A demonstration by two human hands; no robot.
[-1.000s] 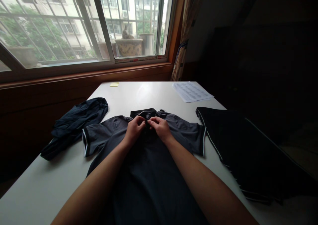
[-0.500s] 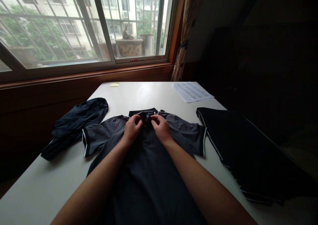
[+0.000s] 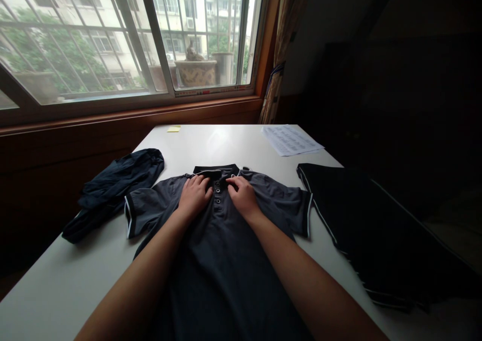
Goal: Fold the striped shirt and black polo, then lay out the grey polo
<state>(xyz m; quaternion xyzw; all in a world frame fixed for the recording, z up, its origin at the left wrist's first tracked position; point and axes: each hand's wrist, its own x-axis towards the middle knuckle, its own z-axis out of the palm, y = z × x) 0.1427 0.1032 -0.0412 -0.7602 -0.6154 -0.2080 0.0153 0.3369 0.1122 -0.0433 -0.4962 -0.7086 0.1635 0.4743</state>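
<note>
A dark grey polo shirt (image 3: 226,250) lies face up, its black collar at the far end and its short sleeves spread to both sides. White piping edges the collar and the sleeve cuffs. Down the front placket run several round buttons. My left hand (image 3: 195,195) rests flat on the shirt just below the left side of the collar, fingers stretched out. On the other side of the placket, my right hand (image 3: 243,195) has its thumb and fingers closed on the collar's edge. Both forearms reach over the shirt body.
The white table (image 3: 45,286) carries a crumpled dark navy garment (image 3: 120,185) on the left. A black garment with white piping (image 3: 369,230) lies on the right, over the table edge. Printed sheets (image 3: 289,140) and a yellow sticky note (image 3: 173,128) lie at the back, below the window.
My left hand has let go of the collar, shifted slightly left and flattened onto the shirt. The placket buttons show more clearly. My right hand has stayed nearly in place.
</note>
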